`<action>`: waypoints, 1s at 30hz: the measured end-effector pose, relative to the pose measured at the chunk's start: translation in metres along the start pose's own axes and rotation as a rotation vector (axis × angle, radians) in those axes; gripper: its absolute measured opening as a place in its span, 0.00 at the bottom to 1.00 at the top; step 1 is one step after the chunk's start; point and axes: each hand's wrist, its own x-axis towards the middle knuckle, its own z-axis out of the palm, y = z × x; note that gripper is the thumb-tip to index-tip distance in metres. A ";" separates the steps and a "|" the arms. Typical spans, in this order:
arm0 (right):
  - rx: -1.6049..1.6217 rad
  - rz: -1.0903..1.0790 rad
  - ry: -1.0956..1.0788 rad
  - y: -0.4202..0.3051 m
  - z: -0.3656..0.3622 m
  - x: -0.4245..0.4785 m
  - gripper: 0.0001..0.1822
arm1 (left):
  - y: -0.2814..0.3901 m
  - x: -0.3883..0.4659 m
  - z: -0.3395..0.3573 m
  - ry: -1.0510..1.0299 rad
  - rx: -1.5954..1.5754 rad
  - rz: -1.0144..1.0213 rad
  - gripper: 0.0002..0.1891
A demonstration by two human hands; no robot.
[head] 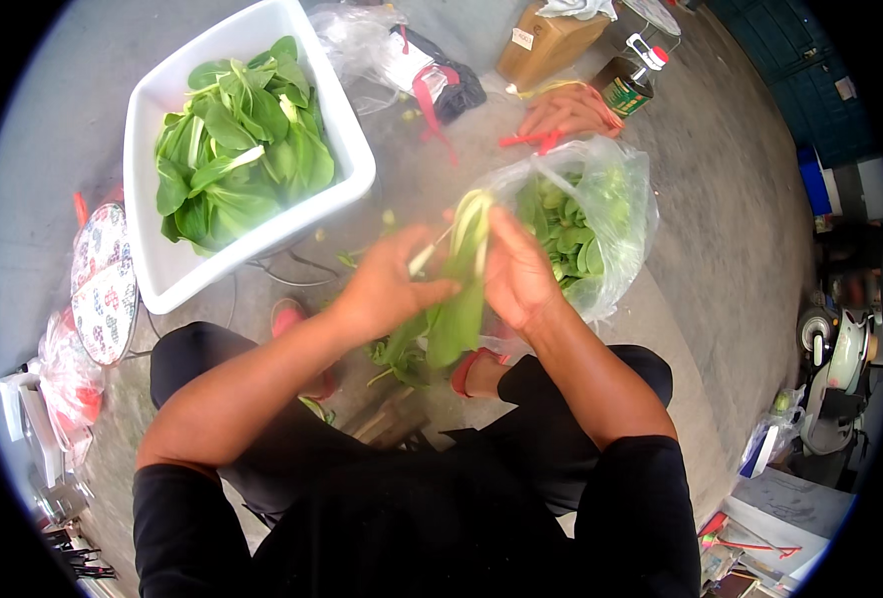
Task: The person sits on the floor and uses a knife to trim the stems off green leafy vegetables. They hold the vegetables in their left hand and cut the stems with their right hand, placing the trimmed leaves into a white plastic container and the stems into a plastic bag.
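Observation:
Between my hands hangs a head of leafy greens (460, 299), its pale stalks up and its green leaves down. My left hand (385, 284) is closed on a pale stalk at the left side of the head. My right hand (518, 269) supports the stalks from the right, its fingers behind them. To the left, a white plastic tub (255, 247) holds a heap of leafy greens (240, 142). A clear plastic bag (628, 217) with more greens (572, 239) stands open just right of my right hand. Loose leaves (404, 362) lie on the ground below my hands.
A round patterned stool (101, 284) stands beside the tub. Beyond the bag are a red net bag of carrots (572, 112), a dark bottle with a red cap (628, 82) and a cardboard box (546, 45). Plastic bags (449, 82) lie at the top centre.

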 end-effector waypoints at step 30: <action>-0.941 -0.294 -0.018 0.023 -0.005 -0.012 0.13 | -0.004 -0.011 -0.024 -0.152 0.641 0.118 0.12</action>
